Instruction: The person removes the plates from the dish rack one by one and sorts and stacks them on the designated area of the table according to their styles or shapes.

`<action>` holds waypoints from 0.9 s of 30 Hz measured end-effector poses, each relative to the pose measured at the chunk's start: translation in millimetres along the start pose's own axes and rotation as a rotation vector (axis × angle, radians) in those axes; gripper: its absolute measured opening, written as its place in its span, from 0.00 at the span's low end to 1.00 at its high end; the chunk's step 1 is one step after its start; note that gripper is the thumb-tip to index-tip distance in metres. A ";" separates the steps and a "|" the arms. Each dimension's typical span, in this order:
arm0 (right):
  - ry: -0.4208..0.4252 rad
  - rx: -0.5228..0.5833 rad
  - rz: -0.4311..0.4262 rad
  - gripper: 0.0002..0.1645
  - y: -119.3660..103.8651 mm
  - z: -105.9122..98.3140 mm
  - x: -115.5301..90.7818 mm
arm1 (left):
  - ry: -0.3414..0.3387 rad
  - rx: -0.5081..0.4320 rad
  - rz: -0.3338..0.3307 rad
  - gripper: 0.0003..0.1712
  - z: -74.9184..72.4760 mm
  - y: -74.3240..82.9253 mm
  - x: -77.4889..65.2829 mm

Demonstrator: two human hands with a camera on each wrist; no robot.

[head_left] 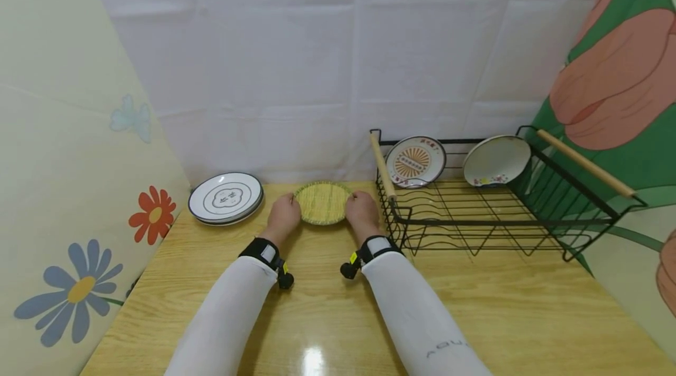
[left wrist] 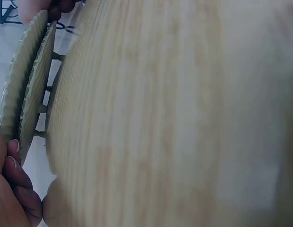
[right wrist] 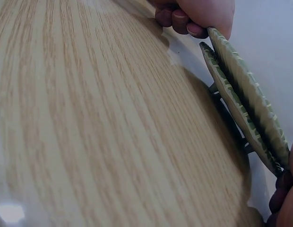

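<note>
A round, yellow-green woven bamboo tray (head_left: 323, 203) is held between both hands near the back of the table. My left hand (head_left: 285, 213) grips its left rim, and my right hand (head_left: 362, 210) grips the right one. Seen edge-on in the left wrist view, two woven rims lie one over the other, the upper tray (left wrist: 16, 80) a little apart from the lower one (left wrist: 35, 94). Small dark pegs show beneath the lower rim. The right wrist view has the same pair of rims, with fingers (right wrist: 280, 194) curled at the near end.
Left of the hands is a stack of white plates (head_left: 226, 195) with dark rims. A black wire dish rack (head_left: 449, 223) with wooden handles stands at the right; a sunburst-patterned plate (head_left: 414, 162) and a white dish (head_left: 496, 159) lean inside. White cloth (head_left: 274, 71) hangs behind the wooden table (head_left: 317, 305).
</note>
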State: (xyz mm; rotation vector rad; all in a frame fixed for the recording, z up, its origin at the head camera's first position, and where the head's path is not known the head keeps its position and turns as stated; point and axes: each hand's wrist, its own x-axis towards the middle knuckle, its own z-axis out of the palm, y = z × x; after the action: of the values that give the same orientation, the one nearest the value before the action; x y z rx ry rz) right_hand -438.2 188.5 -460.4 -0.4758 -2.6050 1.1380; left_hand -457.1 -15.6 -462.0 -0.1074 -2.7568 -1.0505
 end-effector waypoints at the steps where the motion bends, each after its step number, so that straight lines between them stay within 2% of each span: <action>1: -0.002 -0.006 -0.003 0.23 0.1 0.0 0.3 | 0.000 0.006 -0.004 0.28 0.1 0.2 0.3; 8: -0.006 -0.041 -0.017 0.23 0.4 -0.1 1.2 | 0.004 0.015 -0.034 0.26 -0.3 2.6 -0.3; 13: -0.015 -0.033 -0.013 0.23 0.7 -0.6 0.1 | 0.015 0.016 -0.066 0.25 0.4 3.8 -1.0; 16: -0.026 -0.028 -0.014 0.24 1.8 -1.0 0.4 | 0.024 0.003 -0.063 0.25 1.1 3.6 -1.1; 21: -0.040 0.033 0.019 0.32 3.6 -2.0 3.1 | 0.048 -0.100 -0.055 0.27 -1.3 1.9 -3.2; 24: -0.018 0.072 0.030 0.36 3.1 -2.9 2.9 | 0.047 -0.178 -0.086 0.30 -4.9 -1.6 -4.8; 27: 0.031 0.103 0.022 0.35 -0.9 -4.5 -1.0 | 0.029 -0.238 -0.133 0.33 -11.4 -5.0 -6.4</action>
State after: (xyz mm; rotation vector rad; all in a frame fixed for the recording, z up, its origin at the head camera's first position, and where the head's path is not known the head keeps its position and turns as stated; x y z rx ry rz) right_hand -435.8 190.4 -456.9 -0.4971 -2.5057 1.2550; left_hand -449.8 -26.9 -458.2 0.0589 -2.6322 -1.4005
